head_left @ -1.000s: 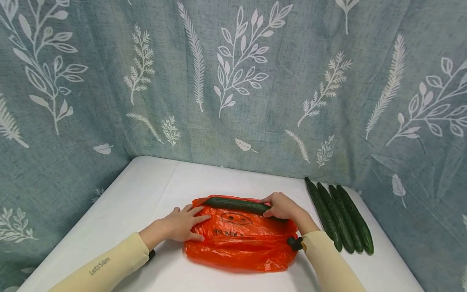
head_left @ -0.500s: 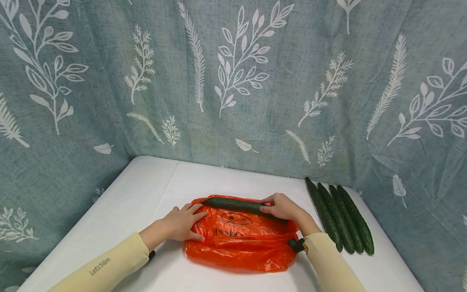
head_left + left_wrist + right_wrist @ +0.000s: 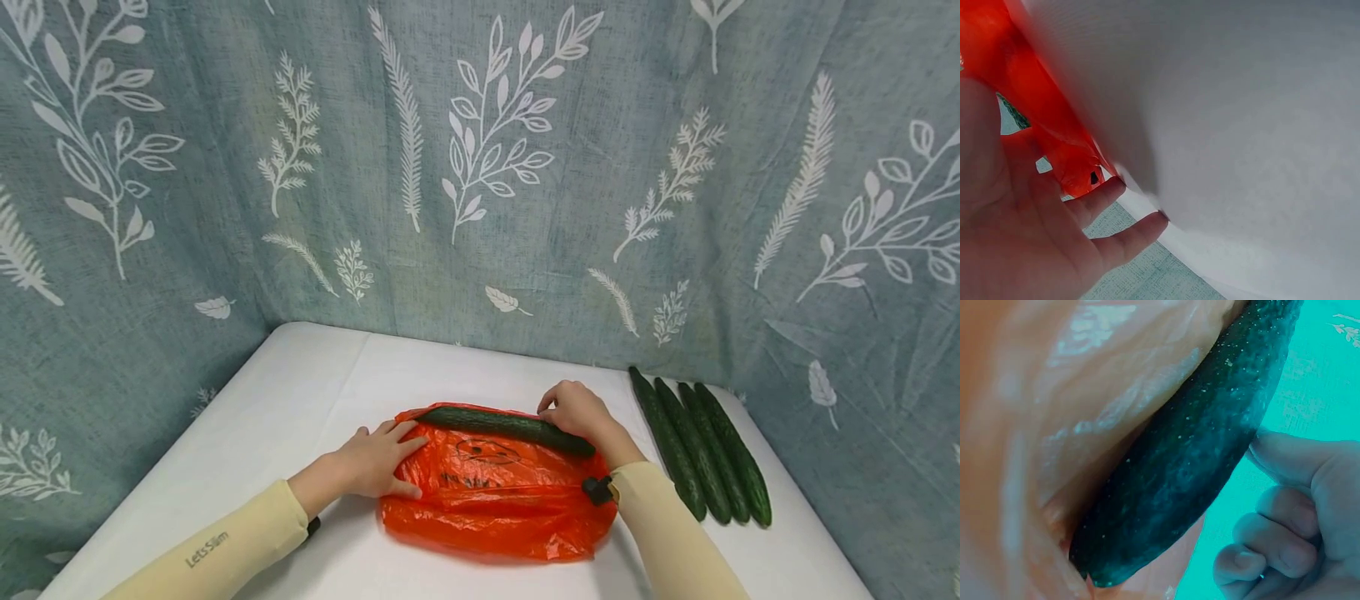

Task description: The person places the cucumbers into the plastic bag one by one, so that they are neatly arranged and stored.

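A red plastic bag point(image 3: 495, 529) lies on the white table, with a dark green cucumber point(image 3: 502, 424) along its opening at the far side. Across the bag's left end my left hand point(image 3: 375, 461) rests with spread fingers; in the left wrist view its fingertips point(image 3: 1150, 228) touch the table surface. My right hand point(image 3: 581, 412) is at the bag's far rim, just beyond the cucumber's right part. In the right wrist view, its loosely curled fingers point(image 3: 1282, 544) hold nothing visible, and one fingertip appears close to the cucumber point(image 3: 1172, 462); contact is unclear.
Several more cucumbers point(image 3: 697, 450) lie side by side on the right of the white table point(image 3: 330, 367). A blue-green curtain point(image 3: 420, 275) with white leaf patterns surrounds the back and sides.
My right hand has let go of the cucumber and moved slightly up and away to the bag's far rim. More of the cucumber's right end shows. The left hand stays put.
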A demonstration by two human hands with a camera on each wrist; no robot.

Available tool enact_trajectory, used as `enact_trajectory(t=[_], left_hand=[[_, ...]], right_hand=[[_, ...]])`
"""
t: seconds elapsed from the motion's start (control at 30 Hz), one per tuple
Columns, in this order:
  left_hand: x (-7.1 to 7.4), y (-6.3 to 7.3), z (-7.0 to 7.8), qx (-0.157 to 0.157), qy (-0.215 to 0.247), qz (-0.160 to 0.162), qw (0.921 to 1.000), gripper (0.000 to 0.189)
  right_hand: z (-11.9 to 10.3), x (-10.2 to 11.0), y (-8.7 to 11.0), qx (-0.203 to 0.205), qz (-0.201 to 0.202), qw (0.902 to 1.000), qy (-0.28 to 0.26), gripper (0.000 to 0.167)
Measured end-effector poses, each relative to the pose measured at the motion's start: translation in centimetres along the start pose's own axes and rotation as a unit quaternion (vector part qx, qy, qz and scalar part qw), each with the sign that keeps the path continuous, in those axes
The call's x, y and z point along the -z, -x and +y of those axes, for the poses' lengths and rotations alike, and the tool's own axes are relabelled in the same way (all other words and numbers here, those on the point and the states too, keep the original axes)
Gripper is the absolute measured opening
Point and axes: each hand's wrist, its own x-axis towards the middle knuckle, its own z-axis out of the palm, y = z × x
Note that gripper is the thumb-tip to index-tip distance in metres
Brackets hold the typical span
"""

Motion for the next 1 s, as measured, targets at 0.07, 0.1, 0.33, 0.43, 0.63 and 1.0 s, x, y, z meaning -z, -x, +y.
enact_trajectory(t=[0.07, 0.1, 0.33, 0.43, 0.63, 1.0], left_hand=[[0.0, 0.1, 0.0, -0.001, -0.002, 0.0, 1.0, 0.089], [0.0, 0.1, 0.1, 0.0, -0.002, 0.001, 1.0, 0.089], [0.0, 0.2, 0.2, 0.003, 0.001, -0.004, 1.0, 0.089], [0.0, 0.2, 0.2, 0.003, 0.0, -0.004, 1.0, 0.089], [0.1, 0.1, 0.1, 0.002, -0.006, -0.003, 1.0, 0.089], [0.2, 0.2, 0.2, 0.001, -0.019, 0.015, 0.9997, 0.091]], right_hand=[[0.0, -0.1, -0.2, 0.002, -0.005, 1.0, -0.002, 0.009], [0.1, -0.2, -0.3, 0.005, -0.008, 1.0, -0.002, 0.01], [0.6, -0.6, -0.5, 0.029, -0.002, 0.9995, -0.016, 0.016], [0.7, -0.5, -0.3, 0.044, 0.016, 0.9985, -0.028, 0.016], [1.0, -0.5, 0.1, 0.033, 0.038, 0.9969, -0.061, 0.018], [1.2, -1.3, 0.2, 0.02, 0.054, 0.9946, -0.086, 0.015]])
